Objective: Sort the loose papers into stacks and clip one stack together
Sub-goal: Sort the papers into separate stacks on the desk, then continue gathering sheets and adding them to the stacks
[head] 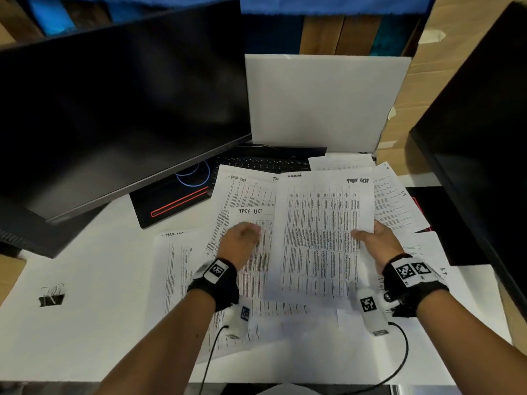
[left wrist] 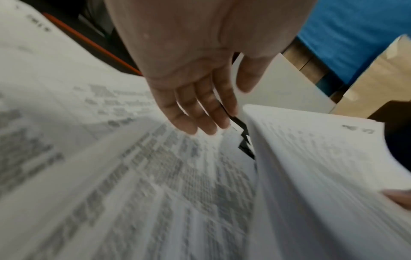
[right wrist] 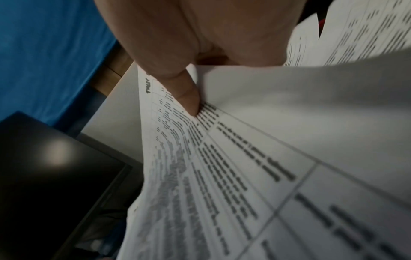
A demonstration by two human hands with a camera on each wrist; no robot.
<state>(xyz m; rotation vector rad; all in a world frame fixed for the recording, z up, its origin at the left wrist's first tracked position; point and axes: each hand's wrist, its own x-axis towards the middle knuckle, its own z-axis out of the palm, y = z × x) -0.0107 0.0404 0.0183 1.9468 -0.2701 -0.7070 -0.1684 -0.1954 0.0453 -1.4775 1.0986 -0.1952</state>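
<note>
Right hand [head: 373, 240] pinches sheet [head: 322, 232]; left hand [head: 239, 240] over loose papers [head: 245, 195].

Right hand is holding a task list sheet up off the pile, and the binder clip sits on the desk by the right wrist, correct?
Not quite. The binder clip lies far left on the desk, beyond the left hand, as the head view shows. The right hand does hold the task list sheet.

Both forearms reached forward over the table. The left hand [head: 239, 240] hovered palm-down, fingers relaxed; the right hand [head: 373, 240] pinched a sheet [head: 322, 235], thumb on top.
</note>
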